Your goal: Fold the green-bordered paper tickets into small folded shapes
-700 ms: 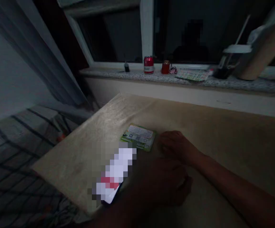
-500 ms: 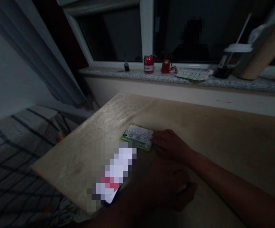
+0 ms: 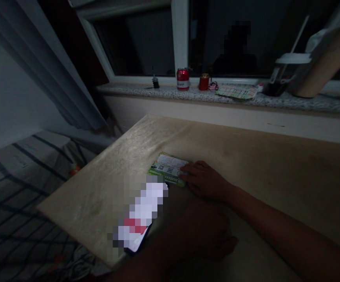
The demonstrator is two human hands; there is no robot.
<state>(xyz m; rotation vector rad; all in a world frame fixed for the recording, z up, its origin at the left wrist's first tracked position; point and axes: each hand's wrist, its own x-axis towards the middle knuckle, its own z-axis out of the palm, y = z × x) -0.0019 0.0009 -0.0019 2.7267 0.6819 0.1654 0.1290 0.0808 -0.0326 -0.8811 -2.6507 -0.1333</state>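
1. Flat, rectangular, green-and-white printed packet (image 3: 165,165), card or plastic (couldn't tell which), lay on the beige, faintly shiny tabletop (image 3: 264,168), well in from the left edge and well short of the far edge.
2. Right hand (image 3: 202,180): fingers stretched and loosely spread, tips over the packet's right end, not clamped. Thumb mostly lost in shadow.
3. Left hand (image 3: 209,233): curled, very dark, just nearer the body than the right. Couldn't tell whether it held anything, or whether the two hands touched.
4. Handling, my judgement: light, flat fingertips suited something that thin. Pressing hard risked pinning it down; sliding looked easier than pinching its edge.
5. Slim, black-edged phone with a lit white screen (image 3: 142,211) lay just on the packet's near side, slanting toward the tabletop's near edge. Left forearm (image 3: 152,252) ran close along its lower end. Tightest spot, I'd say: a pull toward the near-left corner risked bumping the phone.
6. Far edge ran along the pale wall (image 3: 231,117) under the speckled grey stone windowsill (image 3: 134,90). Past the left edge lay pale cloth with dark stripes (image 3: 14,192), so overshooting there risked a drop.
7. Widest room for moving: rightward, beyond the right hand, and toward the far edge.
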